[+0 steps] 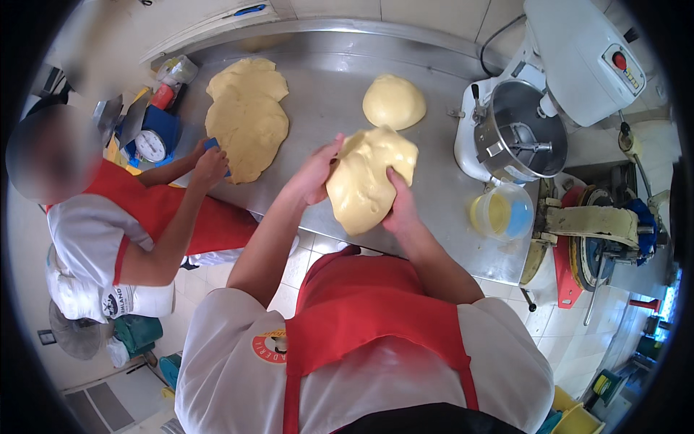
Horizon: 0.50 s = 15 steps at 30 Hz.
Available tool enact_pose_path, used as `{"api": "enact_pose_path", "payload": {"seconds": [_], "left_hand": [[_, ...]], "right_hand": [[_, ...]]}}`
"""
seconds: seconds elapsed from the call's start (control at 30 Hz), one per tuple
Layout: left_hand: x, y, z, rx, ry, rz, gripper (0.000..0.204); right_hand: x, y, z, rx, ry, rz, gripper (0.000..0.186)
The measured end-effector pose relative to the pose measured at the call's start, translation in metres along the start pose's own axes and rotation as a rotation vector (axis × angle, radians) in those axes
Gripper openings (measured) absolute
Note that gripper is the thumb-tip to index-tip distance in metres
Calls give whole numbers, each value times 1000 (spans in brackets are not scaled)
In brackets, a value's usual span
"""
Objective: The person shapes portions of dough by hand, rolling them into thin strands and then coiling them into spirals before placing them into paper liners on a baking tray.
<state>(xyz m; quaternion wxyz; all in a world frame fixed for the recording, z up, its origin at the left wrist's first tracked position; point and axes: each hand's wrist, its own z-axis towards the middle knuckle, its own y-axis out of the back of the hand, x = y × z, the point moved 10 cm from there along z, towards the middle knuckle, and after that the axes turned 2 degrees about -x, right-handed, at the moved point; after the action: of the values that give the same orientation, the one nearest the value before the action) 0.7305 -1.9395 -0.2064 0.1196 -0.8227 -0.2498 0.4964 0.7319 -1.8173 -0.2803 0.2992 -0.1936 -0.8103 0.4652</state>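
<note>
Together, the person's left hand (318, 175) and right hand (403, 207) cup a glossy dough lump (367, 177) from opposite sides, probably because such a soft mass would sag from one. The right thumb presses into it; fingers underneath are hidden. It hangs near the front edge of the steel table (325, 94). Just beyond sits a rounded dough mound (394, 102). Rightward, a clear tub (502, 212) stands near the mixer (520, 130), seemingly within easy reach. Leftward, a co-worker (155, 224) leans toward a flattened dough slab (247, 123).
</note>
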Motion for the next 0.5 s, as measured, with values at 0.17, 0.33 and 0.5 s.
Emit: {"api": "enact_pose_path", "payload": {"seconds": [0.17, 0.33, 0.5], "left_hand": [[-42, 38, -48, -175, -512, 953, 79], [-4, 12, -36, 245, -213, -90, 62], [-22, 10, -64, 130, -292, -351, 38]], "right_hand": [[38, -57, -4, 105, 253, -236, 48], [12, -71, -20, 265, 181, -601, 48], [60, -77, -23, 257, 399, -1013, 62]]}}
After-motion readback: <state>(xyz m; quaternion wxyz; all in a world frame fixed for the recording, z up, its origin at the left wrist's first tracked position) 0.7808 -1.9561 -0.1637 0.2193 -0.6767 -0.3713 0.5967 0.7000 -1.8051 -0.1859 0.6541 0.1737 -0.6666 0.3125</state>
